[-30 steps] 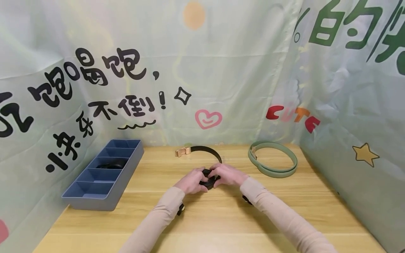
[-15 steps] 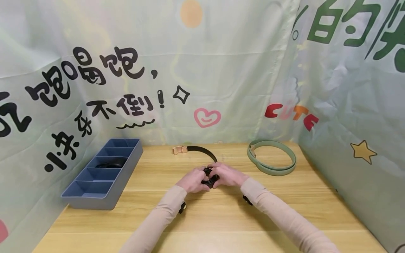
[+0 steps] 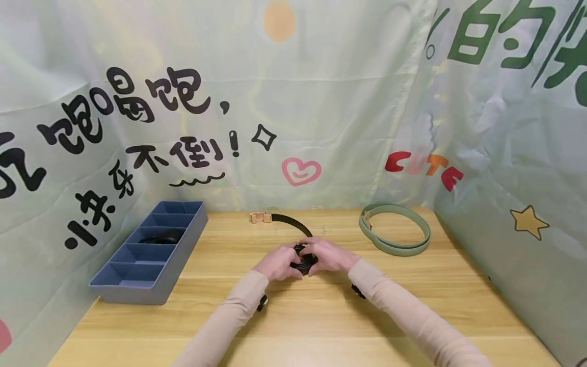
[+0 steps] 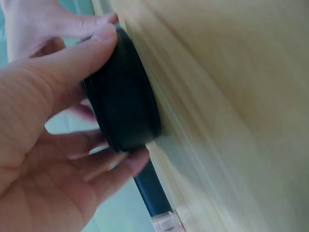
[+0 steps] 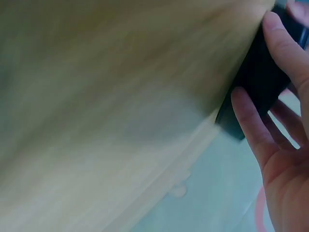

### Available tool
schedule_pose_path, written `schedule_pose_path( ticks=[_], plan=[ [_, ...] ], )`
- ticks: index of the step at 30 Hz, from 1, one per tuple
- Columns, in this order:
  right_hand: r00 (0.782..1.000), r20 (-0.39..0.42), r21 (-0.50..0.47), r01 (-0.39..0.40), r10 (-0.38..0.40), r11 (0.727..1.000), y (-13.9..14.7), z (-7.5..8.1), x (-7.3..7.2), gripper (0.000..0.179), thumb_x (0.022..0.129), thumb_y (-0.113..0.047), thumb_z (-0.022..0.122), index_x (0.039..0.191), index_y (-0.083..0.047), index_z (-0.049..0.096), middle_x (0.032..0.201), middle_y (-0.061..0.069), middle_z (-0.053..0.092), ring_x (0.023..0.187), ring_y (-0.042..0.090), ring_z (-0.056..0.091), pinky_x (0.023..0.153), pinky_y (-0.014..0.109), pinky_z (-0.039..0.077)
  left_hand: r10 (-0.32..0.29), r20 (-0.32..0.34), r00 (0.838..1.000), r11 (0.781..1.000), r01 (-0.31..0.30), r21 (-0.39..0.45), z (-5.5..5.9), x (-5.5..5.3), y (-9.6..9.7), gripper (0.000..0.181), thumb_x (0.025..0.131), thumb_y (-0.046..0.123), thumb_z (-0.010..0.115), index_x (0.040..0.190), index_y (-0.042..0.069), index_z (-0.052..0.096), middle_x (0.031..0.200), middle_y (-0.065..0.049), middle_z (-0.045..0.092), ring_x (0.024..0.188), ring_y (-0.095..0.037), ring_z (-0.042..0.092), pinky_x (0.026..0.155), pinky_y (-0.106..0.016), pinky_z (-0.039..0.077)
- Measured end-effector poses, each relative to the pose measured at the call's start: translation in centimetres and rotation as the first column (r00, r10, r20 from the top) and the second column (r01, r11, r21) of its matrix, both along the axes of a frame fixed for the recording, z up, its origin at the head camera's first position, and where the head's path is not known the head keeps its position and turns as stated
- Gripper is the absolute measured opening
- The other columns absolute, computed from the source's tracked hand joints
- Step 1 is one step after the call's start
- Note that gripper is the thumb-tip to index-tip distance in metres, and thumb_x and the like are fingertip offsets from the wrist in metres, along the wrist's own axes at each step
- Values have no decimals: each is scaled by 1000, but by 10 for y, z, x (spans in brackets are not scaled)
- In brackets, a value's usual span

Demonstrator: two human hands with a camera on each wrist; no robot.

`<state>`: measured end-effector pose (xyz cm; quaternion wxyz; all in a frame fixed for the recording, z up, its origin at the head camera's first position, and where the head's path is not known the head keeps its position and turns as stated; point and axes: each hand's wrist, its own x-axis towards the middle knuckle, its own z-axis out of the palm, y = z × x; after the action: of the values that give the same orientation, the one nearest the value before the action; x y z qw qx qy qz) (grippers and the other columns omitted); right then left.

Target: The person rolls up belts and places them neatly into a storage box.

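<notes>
A black belt (image 3: 303, 264), wound into a coil, stands on edge-wise turns on the wooden table between both hands. Its loose end (image 3: 293, 223) curves back and left to a rose-gold buckle (image 3: 260, 217). My left hand (image 3: 278, 262) grips the coil's left side; in the left wrist view, thumb and fingers of the left hand (image 4: 63, 111) curl round the black coil (image 4: 123, 94). From the right, my right hand (image 3: 331, 254) holds the same coil, and the right wrist view has the right hand (image 5: 285, 145) with fingers and thumb against its outer turn (image 5: 258, 72).
A blue-grey divided tray (image 3: 183, 265) stands at the left with a coiled black item (image 3: 165, 237) in one compartment. At the back right lies a looped green belt (image 3: 398, 252). Printed cloth walls (image 3: 348, 127) enclose the table (image 3: 321, 326) at back and sides.
The buckle and loose end have shifted slightly left, and the strip between buckle and coil looks a little shorter. Both hands stay on the coil with small finger movements.
</notes>
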<state>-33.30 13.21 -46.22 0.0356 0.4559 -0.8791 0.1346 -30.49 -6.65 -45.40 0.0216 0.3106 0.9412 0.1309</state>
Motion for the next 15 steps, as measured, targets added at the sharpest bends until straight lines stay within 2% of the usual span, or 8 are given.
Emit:
schedule_pose_path(
  ticks=[3,7,11,15],
  plan=[
    [999,-9,4,31,-31,999,3,0,-2,45,70,-34,86,108,-13,74,130,17,61,121,30,57,97,42,50,-37,20,999,999,37,24,0,-3,-4,26,80,29,81,102,16,78,135,-13,60,135,-32,48,108,-40,42],
    [998,-38,-15,51,-52,999,1,0,-1,43,67,-42,86,98,-15,76,121,15,63,112,28,59,93,40,52,-22,2,1000,999,22,28,-2,-4,-4,27,80,34,81,100,16,77,130,-14,64,134,-34,49,105,-41,45],
    [998,-29,-25,53,-53,998,-1,-1,-1,45,66,-48,85,97,-17,74,118,13,60,110,26,56,92,39,51,10,-27,1000,1000,-9,13,-2,-1,0,32,79,42,79,99,16,77,137,-23,56,129,-37,53,102,-43,47],
    [998,24,-26,59,-59,998,2,-3,-3,47,69,-41,85,107,-16,73,129,18,57,119,31,53,98,44,49,14,-14,1000,1000,-13,9,-2,1,-1,34,81,39,78,106,16,77,143,-26,49,130,-39,51,106,-45,44]
  ],
)
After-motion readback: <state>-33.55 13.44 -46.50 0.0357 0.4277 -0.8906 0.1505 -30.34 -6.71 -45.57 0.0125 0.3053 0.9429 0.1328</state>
